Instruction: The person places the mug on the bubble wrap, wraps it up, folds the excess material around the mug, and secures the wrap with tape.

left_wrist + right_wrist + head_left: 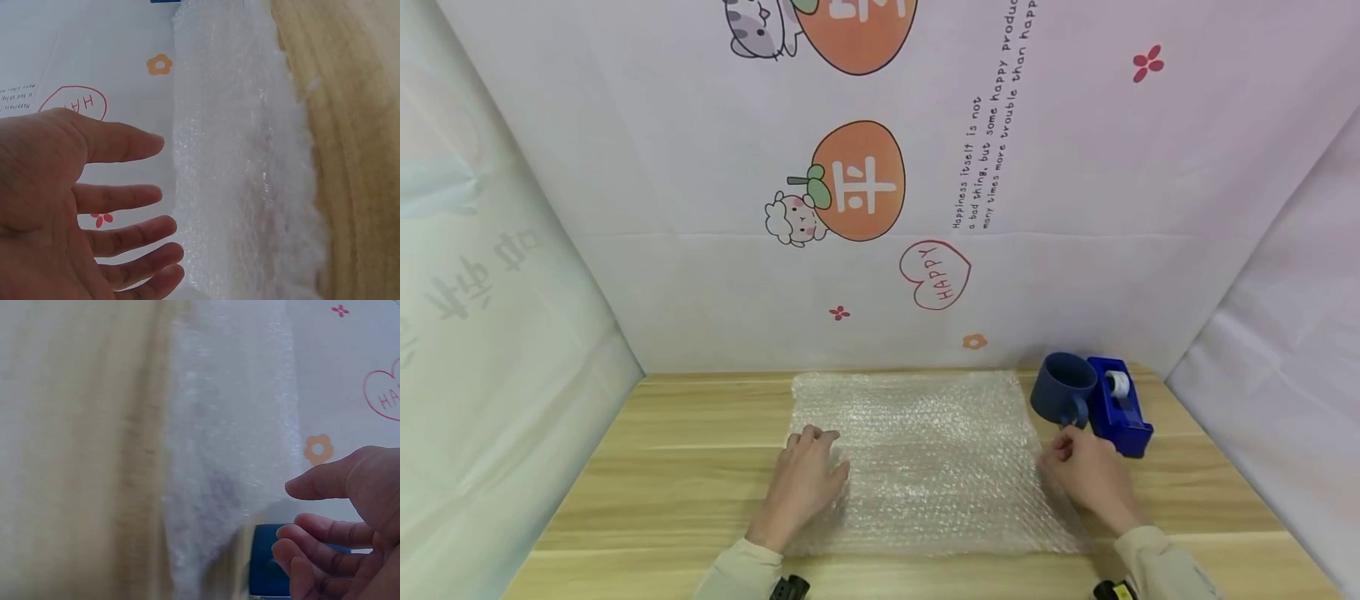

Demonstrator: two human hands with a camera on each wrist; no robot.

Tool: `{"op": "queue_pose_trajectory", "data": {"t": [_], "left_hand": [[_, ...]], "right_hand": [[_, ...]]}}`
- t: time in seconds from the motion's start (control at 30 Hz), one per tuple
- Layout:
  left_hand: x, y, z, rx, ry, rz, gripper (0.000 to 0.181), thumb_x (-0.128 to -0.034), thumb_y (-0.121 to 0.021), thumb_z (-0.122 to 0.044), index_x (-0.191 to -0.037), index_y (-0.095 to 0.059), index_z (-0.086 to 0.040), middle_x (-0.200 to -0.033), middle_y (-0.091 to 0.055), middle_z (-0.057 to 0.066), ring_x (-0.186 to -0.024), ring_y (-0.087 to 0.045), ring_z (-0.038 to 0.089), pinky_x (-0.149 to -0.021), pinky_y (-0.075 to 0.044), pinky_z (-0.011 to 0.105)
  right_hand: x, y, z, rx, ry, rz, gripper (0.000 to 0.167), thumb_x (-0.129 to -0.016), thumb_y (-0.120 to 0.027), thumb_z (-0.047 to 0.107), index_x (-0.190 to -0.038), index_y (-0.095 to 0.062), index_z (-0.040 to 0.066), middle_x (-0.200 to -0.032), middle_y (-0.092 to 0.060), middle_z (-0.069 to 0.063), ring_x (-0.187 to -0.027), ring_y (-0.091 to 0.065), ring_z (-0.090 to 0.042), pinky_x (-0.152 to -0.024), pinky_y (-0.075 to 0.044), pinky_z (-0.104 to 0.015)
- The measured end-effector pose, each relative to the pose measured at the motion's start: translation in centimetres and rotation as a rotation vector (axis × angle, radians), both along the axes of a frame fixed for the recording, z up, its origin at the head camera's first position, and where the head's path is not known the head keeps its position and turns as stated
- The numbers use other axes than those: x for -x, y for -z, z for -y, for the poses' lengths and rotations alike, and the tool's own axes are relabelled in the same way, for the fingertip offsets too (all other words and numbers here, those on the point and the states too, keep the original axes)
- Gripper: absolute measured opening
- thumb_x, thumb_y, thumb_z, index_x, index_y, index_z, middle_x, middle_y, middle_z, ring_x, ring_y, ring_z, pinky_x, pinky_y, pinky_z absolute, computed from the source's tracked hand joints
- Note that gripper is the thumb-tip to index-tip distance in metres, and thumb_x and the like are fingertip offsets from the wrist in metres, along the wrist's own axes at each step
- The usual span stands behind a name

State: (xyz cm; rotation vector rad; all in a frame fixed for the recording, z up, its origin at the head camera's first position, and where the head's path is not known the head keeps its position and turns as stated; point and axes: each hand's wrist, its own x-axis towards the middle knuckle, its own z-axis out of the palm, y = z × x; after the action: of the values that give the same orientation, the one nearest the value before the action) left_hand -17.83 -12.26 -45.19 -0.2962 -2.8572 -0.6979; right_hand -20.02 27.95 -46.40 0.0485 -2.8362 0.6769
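A sheet of clear bubble wrap [932, 467] lies spread on the wooden table. My left hand [805, 475] is over the sheet's left side, its fingers spread and holding nothing; the left wrist view shows the same hand [94, 206] with the thumb apart from the fingers. At the sheet's right edge is my right hand [1090, 471]. In the right wrist view this hand [350, 537] has loosely bent fingers, a gap to the thumb and nothing in its grasp. Whether either hand touches the wrap cannot be told. Just beyond the right hand stands a dark blue mug [1060, 387], handle toward me.
To the mug's right sits a blue tape dispenser [1123, 417] with a roll of tape in it. The wooden table [685, 442] extends left of the wrap. A white printed cloth [700, 275] hangs behind, and pale cloth hangs on both sides.
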Motion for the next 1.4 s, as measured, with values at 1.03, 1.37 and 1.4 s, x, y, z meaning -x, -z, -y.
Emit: {"op": "queue_pose_trajectory", "data": {"t": [1.03,1.37,1.4], "left_hand": [[-1.7,1.9,0.4,0.113,0.179,0.141,0.051,-0.0816,-0.084,-0.033,-0.120,-0.069,-0.004,-0.120,-0.059,0.020,-0.112,-0.054,0.042,-0.087,-0.052,0.060],[-1.5,2.0,0.4,0.111,0.163,0.147,0.051,-0.0808,-0.085,-0.033,-0.120,-0.070,-0.004,-0.119,-0.059,0.018,-0.111,-0.054,0.041,-0.086,-0.052,0.060],[-1.5,2.0,0.4,0.113,0.161,0.150,0.051,-0.0810,-0.084,-0.033,-0.120,-0.070,-0.004,-0.119,-0.059,0.018,-0.111,-0.054,0.041,-0.086,-0.052,0.059]], "right_hand": [[2.5,-2.1,-2.3,0.137,0.152,-0.079,0.071,-0.098,-0.061,0.052,-0.126,-0.053,-0.013,-0.113,-0.059,-0.033,-0.099,-0.057,-0.046,-0.074,-0.046,-0.059],[3.8,-1.5,-2.7,0.168,0.153,0.079,0.076,-0.101,-0.052,0.054,-0.129,-0.046,-0.016,-0.116,-0.059,-0.036,-0.090,-0.063,-0.047,-0.069,-0.051,-0.055],[3.8,-1.5,-2.7,0.180,0.161,0.093,0.076,-0.101,-0.051,0.055,-0.130,-0.045,-0.016,-0.118,-0.058,-0.036,-0.092,-0.062,-0.048,-0.070,-0.050,-0.056]]}}
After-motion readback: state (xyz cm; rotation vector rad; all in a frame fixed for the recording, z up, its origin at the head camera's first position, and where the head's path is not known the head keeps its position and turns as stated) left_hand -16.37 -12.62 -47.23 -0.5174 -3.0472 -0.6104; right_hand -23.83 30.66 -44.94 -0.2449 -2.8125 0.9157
